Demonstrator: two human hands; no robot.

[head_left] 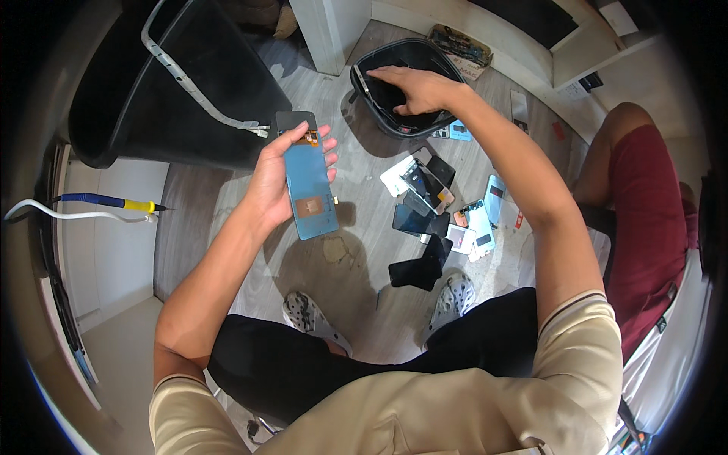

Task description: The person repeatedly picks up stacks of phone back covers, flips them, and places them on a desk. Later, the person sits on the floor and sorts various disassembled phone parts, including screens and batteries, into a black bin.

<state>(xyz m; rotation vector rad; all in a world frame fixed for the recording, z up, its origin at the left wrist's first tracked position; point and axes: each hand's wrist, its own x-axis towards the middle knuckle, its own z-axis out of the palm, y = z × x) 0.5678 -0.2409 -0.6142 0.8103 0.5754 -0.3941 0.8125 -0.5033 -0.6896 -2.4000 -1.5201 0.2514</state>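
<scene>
My left hand (271, 180) grips a phone screen panel (309, 178) with its blue back turned up, a copper-coloured square low on it and a flex ribbon near the top. The thumb presses by the ribbon, and fingertips show past the far edge. Over the mouth of a black bin (369, 120) my right hand (417, 87) reaches with fingers stretched out and thumb apart. Those fingertips are near a thin, light-edged slab (362, 82) standing against the bin's left inner wall; whether they touch it, I cannot tell. Nothing shows in that hand.
Several phone screens and parts (428, 193) lie heaped on the wooden floor (379, 318) before my feet. A large black container (205, 91) stands at the left, beside a blue-and-yellow soldering iron (106, 202). Another person's red-clad leg (652, 197) is at the right.
</scene>
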